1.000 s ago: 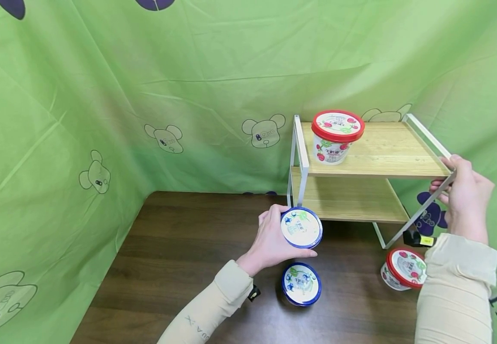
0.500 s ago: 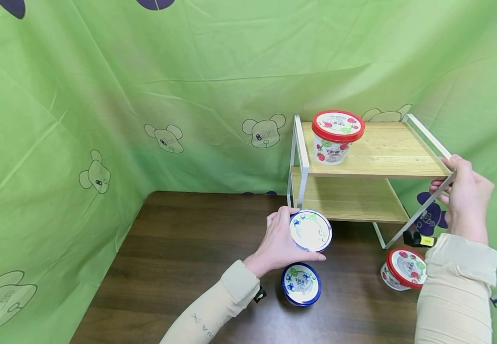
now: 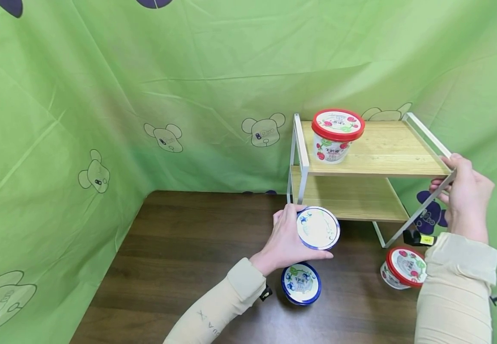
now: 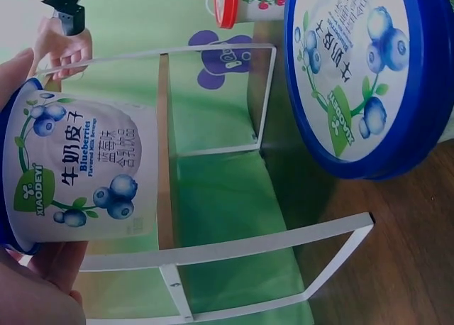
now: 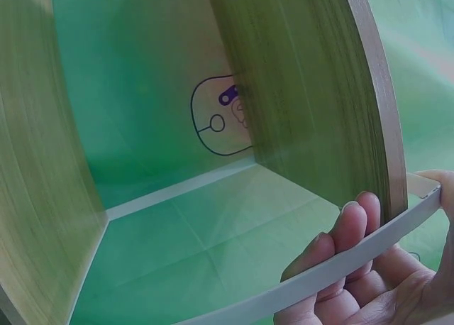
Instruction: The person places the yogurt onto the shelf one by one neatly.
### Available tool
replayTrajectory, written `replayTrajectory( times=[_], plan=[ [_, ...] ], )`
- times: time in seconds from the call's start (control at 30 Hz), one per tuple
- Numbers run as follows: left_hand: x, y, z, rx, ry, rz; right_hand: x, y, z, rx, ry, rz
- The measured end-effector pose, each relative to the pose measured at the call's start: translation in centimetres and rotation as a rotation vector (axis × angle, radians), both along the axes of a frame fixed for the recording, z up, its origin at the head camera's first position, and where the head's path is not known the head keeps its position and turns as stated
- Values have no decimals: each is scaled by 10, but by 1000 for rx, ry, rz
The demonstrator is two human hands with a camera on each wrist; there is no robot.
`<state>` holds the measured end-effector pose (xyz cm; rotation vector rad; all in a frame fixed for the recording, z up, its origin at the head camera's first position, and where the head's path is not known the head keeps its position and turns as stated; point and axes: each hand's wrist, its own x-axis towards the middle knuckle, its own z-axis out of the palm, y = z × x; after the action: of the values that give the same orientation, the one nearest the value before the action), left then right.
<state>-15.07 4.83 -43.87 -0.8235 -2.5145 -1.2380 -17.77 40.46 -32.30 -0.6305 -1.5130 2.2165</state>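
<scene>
In the head view my left hand point(image 3: 284, 241) grips a blue-lidded blueberry tub point(image 3: 318, 228) by its upper rim, above the table in front of the shelf. The left wrist view shows the white side of this held tub point(image 4: 92, 169), printed with blueberries. Below it a second blue-lidded tub point(image 3: 301, 284) stands on the table. My right hand point(image 3: 467, 196) grips the front right corner of the two-tier shelf point(image 3: 390, 153), fingers curled round the white frame point(image 5: 312, 268) in the right wrist view. On the top board, at the left, stands a red-lidded strawberry tub point(image 3: 336, 136).
Another red-lidded tub point(image 3: 404, 268) stands on the dark wooden table point(image 3: 179, 248) beside the right sleeve, partly covered by it. The lower board point(image 3: 351, 200) of the shelf hangs above the table. A green curtain point(image 3: 188, 95) encloses the back and left side.
My left hand has carried the blueberry tub to the right, along the front of the shelf. The right hand keeps its grip on the shelf corner, and the other tubs stay put.
</scene>
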Motion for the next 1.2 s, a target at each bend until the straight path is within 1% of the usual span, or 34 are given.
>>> replayTrajectory(
  times=[0.2,0.4,0.53,0.67,0.97,1.07,1.2],
  plan=[
    [1,5,3,0,-2,2,0,0,0,-2,2,-3],
    [0,11,3,-6,42,-12,1,-2,1,1,-6,-2],
    [-1,15,7,2,75,-35,2,-2,2,6,-7,-6],
    [0,20,12,22,79,-50,2,-2,1,8,-4,-5],
    [-4,30,17,15,111,-40,2,-2,0,-10,21,0],
    [-6,33,19,14,101,-43,1,-2,0,-17,33,-3],
    [-6,36,23,38,52,-53,1,-1,0,-14,33,1]
  ],
)
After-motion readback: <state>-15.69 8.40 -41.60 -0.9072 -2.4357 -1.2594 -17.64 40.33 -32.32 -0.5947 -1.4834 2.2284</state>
